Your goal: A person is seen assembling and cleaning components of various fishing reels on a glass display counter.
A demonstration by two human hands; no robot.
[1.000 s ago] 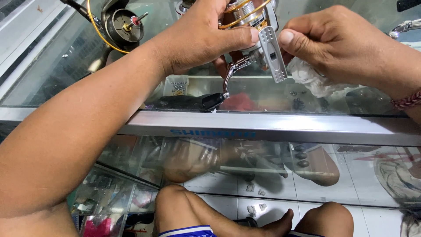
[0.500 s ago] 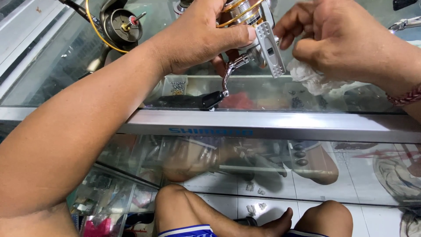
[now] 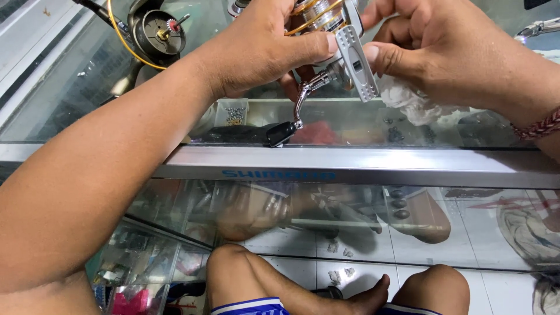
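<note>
Since the earlier frames the right hand point(image 3: 449, 52) has come back in toward the fishing reel point(image 3: 335, 41), its thumb tip now resting against the edge of the slotted silver foot point(image 3: 357, 64) after having lifted away half a second ago; the reel itself has barely shifted. It is a silver spinning reel with gold bands, held up above the glass display counter point(image 3: 373, 166), near the top edge of the view. The left hand point(image 3: 262, 46) is wrapped around the reel body from the left, fingers curled over it and the thumb pressed along its lower side, so the reel is firmly clasped. The right hand is loosely curled to the right of the reel, thumb forward on the foot; a crumpled white cloth point(image 3: 417, 105) lies just below it, and whether the fingers hold that cloth cannot be told. A bent silver crank handle point(image 3: 303, 102) hangs down from the reel and ends in a black knob point(image 3: 281, 134), which sits just above the counter's metal front rail. Left of the reel, on the glass, lies a second reel spool point(image 3: 158, 32) with yellow line point(image 3: 119, 35) curving off it. A braided red bracelet point(image 3: 539, 123) circles the right wrist. Below the counter's front glass the person's bare knees and blue shorts point(image 3: 251, 306) show.
</note>
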